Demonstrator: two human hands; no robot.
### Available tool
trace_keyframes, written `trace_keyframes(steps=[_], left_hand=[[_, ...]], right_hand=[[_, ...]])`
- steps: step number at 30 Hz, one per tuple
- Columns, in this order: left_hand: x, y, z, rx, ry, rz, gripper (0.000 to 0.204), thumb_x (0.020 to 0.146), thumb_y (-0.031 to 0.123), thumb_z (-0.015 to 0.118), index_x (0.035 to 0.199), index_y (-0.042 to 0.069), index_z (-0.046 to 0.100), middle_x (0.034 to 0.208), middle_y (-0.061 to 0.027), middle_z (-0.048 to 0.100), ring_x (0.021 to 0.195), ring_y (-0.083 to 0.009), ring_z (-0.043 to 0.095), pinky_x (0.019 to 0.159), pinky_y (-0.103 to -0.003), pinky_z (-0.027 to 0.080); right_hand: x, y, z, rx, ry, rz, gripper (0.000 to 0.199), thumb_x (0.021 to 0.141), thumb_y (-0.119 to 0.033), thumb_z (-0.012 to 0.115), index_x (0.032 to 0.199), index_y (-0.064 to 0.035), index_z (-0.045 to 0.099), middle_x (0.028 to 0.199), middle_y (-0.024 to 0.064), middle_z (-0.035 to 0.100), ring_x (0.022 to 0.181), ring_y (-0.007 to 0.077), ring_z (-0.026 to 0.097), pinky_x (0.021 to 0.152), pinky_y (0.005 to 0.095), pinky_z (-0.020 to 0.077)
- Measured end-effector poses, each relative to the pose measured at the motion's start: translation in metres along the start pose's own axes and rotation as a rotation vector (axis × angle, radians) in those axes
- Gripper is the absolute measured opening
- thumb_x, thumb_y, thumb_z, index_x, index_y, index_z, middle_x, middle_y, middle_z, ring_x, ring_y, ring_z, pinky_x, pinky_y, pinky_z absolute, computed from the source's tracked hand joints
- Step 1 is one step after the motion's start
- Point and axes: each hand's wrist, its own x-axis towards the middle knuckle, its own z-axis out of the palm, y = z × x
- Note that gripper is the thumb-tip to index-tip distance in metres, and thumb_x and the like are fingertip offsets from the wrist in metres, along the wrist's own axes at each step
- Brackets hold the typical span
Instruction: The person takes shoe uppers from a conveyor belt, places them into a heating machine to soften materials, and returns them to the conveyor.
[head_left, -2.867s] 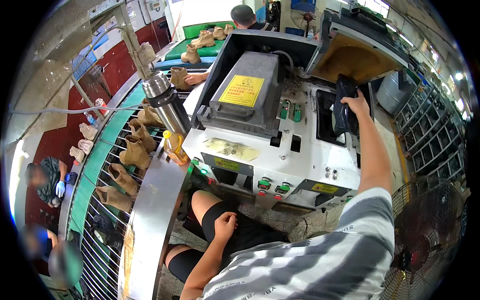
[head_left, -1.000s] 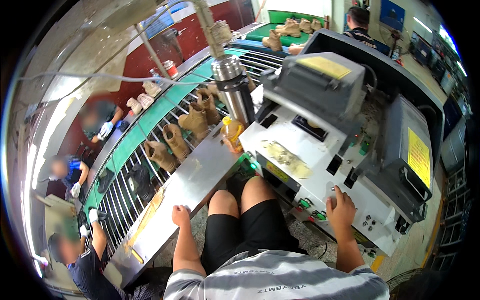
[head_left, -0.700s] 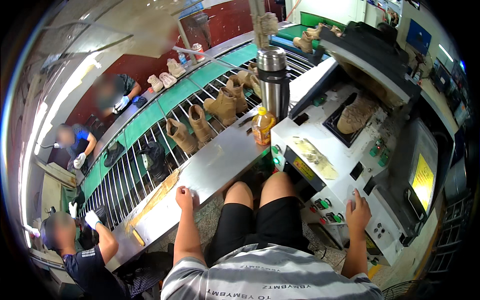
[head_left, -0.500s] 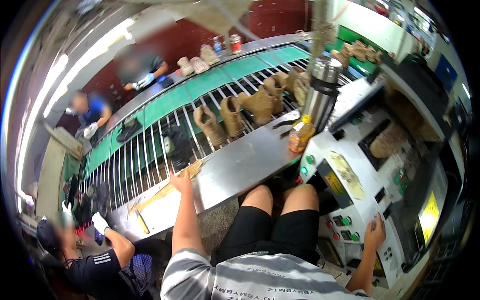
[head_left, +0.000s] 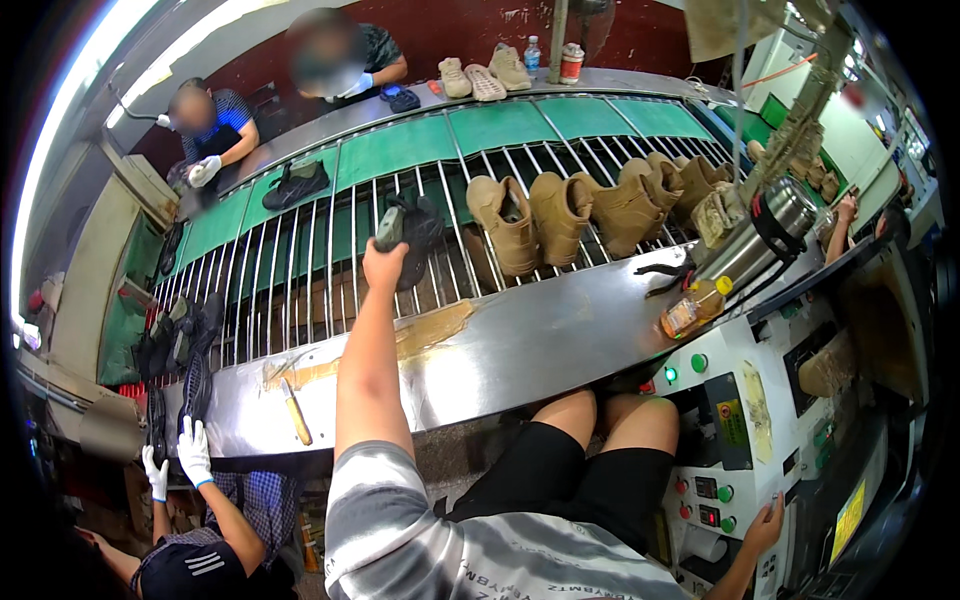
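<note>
My left hand [head_left: 384,265] is stretched out over the metal rollers, its fingers closed round the grey-green end of a dark shoe [head_left: 390,230]. Right beside that lies a second black shoe [head_left: 424,240], partly overlapped by the first. My right hand [head_left: 766,524] is low at the right, by the front edge of a white machine [head_left: 735,380]; it looks empty, with its fingers loosely apart. Several tan boots [head_left: 507,225] stand in a row on the rollers, to the right of my left hand.
A steel ledge [head_left: 520,330] runs in front of me, with a yellow-handled knife [head_left: 296,412] on it. An orange drink bottle [head_left: 695,308] and a steel flask [head_left: 765,235] stand right. White-gloved co-workers are at left and across; one's gloved hand [head_left: 194,450] is near black shoes [head_left: 198,365].
My left hand has reached farther over the rollers and taken hold of the dark shoe. My right hand has shifted slightly along the machine. The view has swung left.
</note>
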Motion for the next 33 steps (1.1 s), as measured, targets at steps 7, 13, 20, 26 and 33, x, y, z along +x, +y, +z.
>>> trace_keyframes(steps=[7,13,20,26,33], left_hand=[[-0.002,-0.002,-0.067,0.129,0.019,0.131,0.058,0.064,0.033,0.078,0.11,0.003,0.061,0.097,-0.0211,0.069,0.092,-0.0382,0.066,0.08,-0.042,0.051],[-0.059,-0.033,-0.039,0.027,0.192,0.068,0.053,0.069,0.029,0.08,0.109,0.004,0.058,0.103,-0.018,0.064,0.096,-0.0376,0.063,0.082,-0.044,0.049],[-0.063,-0.021,-0.008,0.14,0.319,0.021,0.057,0.068,0.03,0.081,0.108,0.002,0.052,0.108,-0.018,0.052,0.105,-0.0395,0.052,0.089,-0.048,0.044],[-0.068,-0.035,-0.003,0.075,0.333,0.144,0.068,0.064,0.025,0.084,0.118,-0.003,0.053,0.111,-0.021,0.054,0.106,-0.0402,0.053,0.093,-0.047,0.043],[-0.239,0.013,0.038,-0.27,-0.205,0.099,0.01,0.079,0.007,0.063,0.087,0.003,0.058,0.082,-0.0048,0.054,0.079,-0.017,0.053,0.075,-0.03,0.044]], right_hand=[[0.005,0.0,0.009,-0.123,-0.024,0.011,0.038,0.097,-0.019,0.049,0.135,-0.0159,0.056,0.119,0.0123,0.064,0.084,0.0275,0.064,0.066,0.0353,0.0489],[-0.007,0.02,0.005,-0.092,0.076,-0.106,0.039,0.097,-0.019,0.049,0.135,-0.0139,0.055,0.125,0.0148,0.061,0.103,0.0324,0.063,0.079,0.0359,0.0524],[-0.005,0.009,0.003,-0.047,0.012,-0.022,0.039,0.095,-0.018,0.051,0.133,-0.0111,0.055,0.128,0.015,0.06,0.109,0.034,0.061,0.084,0.0387,0.0516],[-0.006,0.018,0.011,-0.044,0.086,-0.043,0.038,0.089,-0.013,0.058,0.127,-0.0077,0.06,0.12,0.0145,0.065,0.106,0.0336,0.063,0.087,0.0385,0.0508],[-0.001,-0.032,0.011,0.12,0.2,0.04,0.043,0.076,-0.005,0.068,0.118,-0.0085,0.063,0.085,0.0104,0.064,0.067,0.0225,0.062,0.065,0.0353,0.0515]])
